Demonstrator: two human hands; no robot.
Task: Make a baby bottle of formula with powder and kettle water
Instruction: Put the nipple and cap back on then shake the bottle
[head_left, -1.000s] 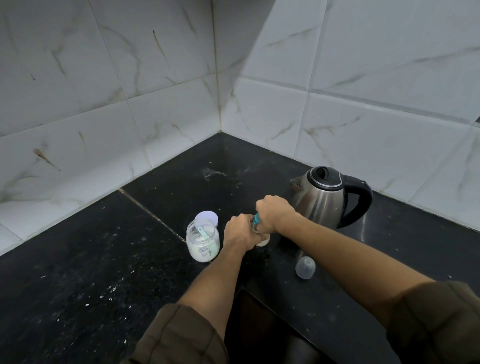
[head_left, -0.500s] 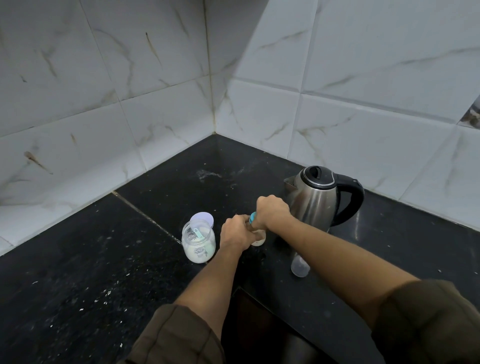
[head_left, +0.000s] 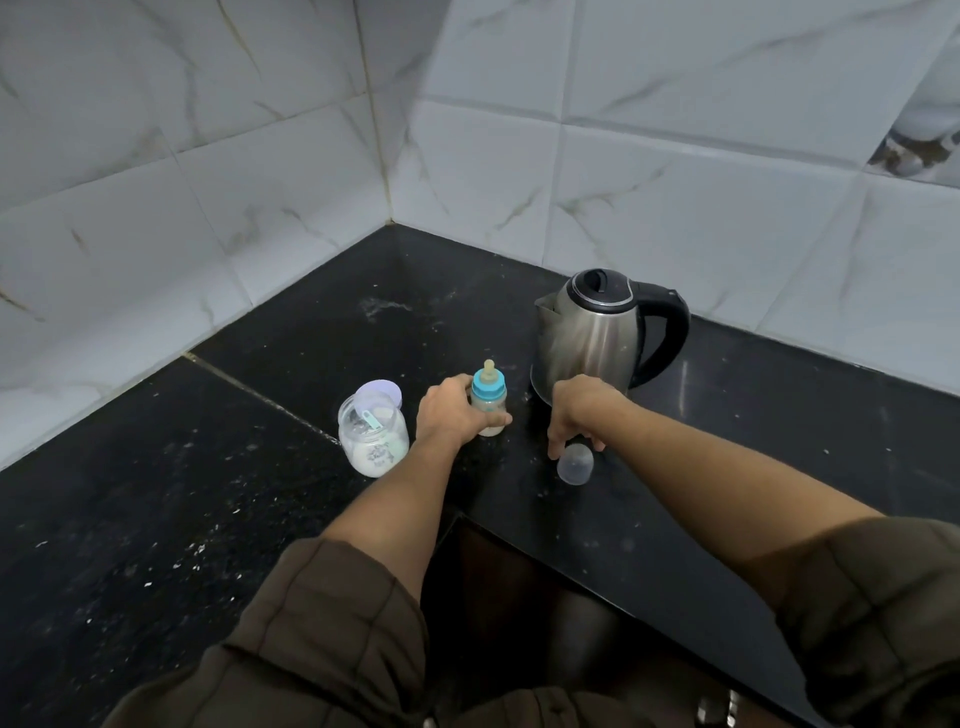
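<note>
A small baby bottle (head_left: 489, 402) with a blue collar and a tan teat stands upright on the black counter (head_left: 208, 493). My left hand (head_left: 453, 410) grips the bottle's body. My right hand (head_left: 581, 411) reaches down with its fingers around the top of the clear bottle cap (head_left: 575, 464), which sits on the counter to the right; whether the fingers press on it is unclear. A steel kettle (head_left: 597, 335) with a black handle stands just behind my right hand. An open glass jar of white powder (head_left: 373, 435) holds a scoop, left of the bottle.
The jar's round lid (head_left: 383, 391) lies behind the jar. Tiled walls (head_left: 311, 156) meet in a corner behind the counter. The counter's front edge makes an inner corner near my body, with a dark gap (head_left: 519, 597) below.
My right hand has left the bottle's top and dropped right to the clear cap. The teat and collar are now uncovered. My left hand still holds the bottle.
</note>
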